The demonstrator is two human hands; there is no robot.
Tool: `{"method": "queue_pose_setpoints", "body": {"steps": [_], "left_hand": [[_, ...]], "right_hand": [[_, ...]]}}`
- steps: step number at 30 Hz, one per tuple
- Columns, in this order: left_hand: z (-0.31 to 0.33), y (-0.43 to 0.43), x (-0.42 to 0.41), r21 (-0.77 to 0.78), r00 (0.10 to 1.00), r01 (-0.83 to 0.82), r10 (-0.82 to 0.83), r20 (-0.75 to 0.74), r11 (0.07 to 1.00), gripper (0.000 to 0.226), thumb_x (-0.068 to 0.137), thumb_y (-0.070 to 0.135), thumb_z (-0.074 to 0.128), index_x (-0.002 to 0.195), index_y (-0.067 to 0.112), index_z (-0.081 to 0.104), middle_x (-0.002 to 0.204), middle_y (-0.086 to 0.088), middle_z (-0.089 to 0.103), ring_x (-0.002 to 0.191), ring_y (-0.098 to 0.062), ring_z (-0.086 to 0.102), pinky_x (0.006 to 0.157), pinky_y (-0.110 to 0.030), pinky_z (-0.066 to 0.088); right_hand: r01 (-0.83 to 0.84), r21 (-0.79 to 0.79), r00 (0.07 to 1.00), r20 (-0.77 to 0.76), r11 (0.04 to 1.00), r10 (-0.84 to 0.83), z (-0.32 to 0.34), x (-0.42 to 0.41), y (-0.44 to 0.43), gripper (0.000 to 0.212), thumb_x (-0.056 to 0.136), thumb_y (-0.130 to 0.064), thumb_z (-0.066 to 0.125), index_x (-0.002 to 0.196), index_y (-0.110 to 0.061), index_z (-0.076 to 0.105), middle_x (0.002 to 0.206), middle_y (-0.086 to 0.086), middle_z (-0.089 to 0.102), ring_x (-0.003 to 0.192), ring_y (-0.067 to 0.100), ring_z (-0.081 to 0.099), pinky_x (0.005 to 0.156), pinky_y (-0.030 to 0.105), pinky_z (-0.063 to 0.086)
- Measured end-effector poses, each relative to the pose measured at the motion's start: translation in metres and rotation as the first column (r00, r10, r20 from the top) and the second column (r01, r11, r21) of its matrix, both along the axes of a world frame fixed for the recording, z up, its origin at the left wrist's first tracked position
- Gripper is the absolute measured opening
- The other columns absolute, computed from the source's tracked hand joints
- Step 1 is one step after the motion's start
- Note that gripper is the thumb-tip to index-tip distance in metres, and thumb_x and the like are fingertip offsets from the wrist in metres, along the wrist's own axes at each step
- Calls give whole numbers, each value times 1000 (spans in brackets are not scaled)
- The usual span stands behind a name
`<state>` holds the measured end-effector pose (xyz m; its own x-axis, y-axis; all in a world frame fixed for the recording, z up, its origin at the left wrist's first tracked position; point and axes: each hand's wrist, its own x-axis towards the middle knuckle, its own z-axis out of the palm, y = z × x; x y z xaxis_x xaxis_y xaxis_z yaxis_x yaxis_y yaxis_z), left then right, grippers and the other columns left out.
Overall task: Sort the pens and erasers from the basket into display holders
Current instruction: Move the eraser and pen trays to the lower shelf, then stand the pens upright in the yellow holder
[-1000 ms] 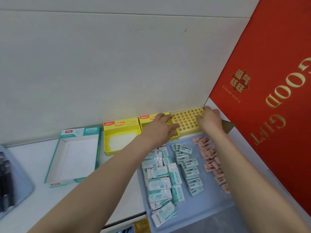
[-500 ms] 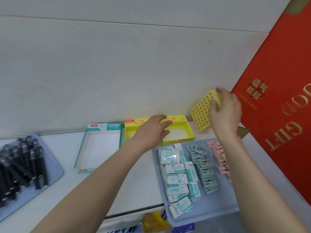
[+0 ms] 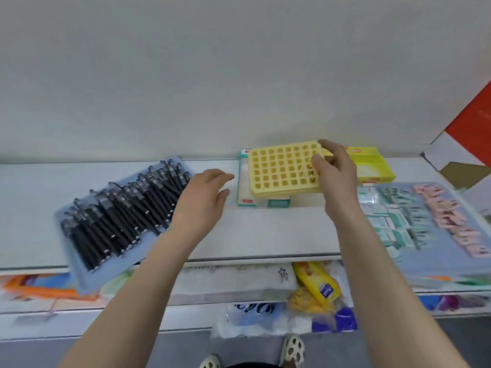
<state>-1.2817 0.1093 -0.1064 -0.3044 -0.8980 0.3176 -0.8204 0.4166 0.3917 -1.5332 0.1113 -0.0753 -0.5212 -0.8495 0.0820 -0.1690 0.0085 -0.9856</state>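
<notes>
one blue pen tray [image 3: 85, 280] lies at the left of the white shelf [image 3: 265, 235], overhanging its front edge. it carries a dense pile of black pens [image 3: 119, 216], too many to count. the left hand [image 3: 202, 200] hovers just right of the pens, fingers spread and relaxed, holding nothing. one teal-and-white box [image 3: 261, 203] comes next. one yellow grid holder [image 3: 281, 168] sits tilted over it; contact cannot be determined. the right hand [image 3: 334, 173] grips the holder's right edge. one yellow box [image 3: 372, 166] stands behind. a second blue tray [image 3: 425, 264] at the right holds teal erasers [image 3: 393, 219] and pink erasers [image 3: 457, 224], blurred beyond counting.
</notes>
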Motion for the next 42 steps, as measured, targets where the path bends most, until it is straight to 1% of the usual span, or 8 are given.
{"method": "queue_pose_setpoints", "body": {"steps": [6,12,17,23,28,33,39,42], "left_hand": [[-9,36,61,-6,997,-10,10,79,1000,34,93,10,59,126,11,63,126,-8,60,115,-31,53,99,-39,42],[-27,49,75,-2,995,16,-16,101,1000,36,90,10,63,126,10,63,127,-9,58,118,-32,51,102,-40,40],[-30,55,72,57,992,-35,28,124,998,48,88,12,67,134,11,56,136,-11,51,127,-34,44,105,-44,39],[-33,54,72,46,981,-99,90,169,994,51,84,2,67,134,8,56,136,-14,52,125,-37,46,104,-44,40],[-34,52,76,47,983,-110,102,150,993,45,86,0,62,130,9,60,129,-10,58,120,-33,50,100,-41,42],[-26,48,92,-31,972,-218,220,84,975,32,92,10,61,124,8,64,124,-9,60,118,-33,50,101,-42,43],[-10,23,134,92,846,-506,473,244,858,40,100,34,45,126,7,58,127,-16,57,119,-38,47,101,-45,38],[-7,11,141,162,860,-490,444,252,856,38,101,33,44,124,8,60,127,-14,54,119,-34,45,99,-43,39]], "right_hand": [[-194,228,981,64,954,184,-28,57,42,36,90,-9,53,111,-36,63,86,1,56,77,18,57,68,30,45],[-190,451,940,-173,872,294,-39,71,73,32,97,-20,46,129,-24,48,101,0,62,87,17,63,73,33,50],[-60,383,580,-739,922,344,-49,89,76,48,95,-30,52,140,-19,43,138,13,42,124,34,42,101,41,35],[-293,469,344,-762,833,550,-54,100,71,74,81,-74,43,141,-32,46,148,2,38,138,24,31,111,41,24],[-301,475,299,-777,827,555,-45,100,53,63,88,-65,52,136,-25,52,139,3,45,127,25,42,106,38,32],[-382,374,462,-715,845,525,-18,135,17,39,100,-38,48,130,-14,58,129,7,55,115,23,55,94,32,41],[-359,610,266,-659,707,703,-13,208,-39,53,94,-58,46,84,-8,58,81,8,60,89,30,60,65,32,37],[-312,663,245,-636,681,732,-21,232,-56,56,81,-70,57,84,-14,55,86,5,59,83,25,56,65,30,41]]}}
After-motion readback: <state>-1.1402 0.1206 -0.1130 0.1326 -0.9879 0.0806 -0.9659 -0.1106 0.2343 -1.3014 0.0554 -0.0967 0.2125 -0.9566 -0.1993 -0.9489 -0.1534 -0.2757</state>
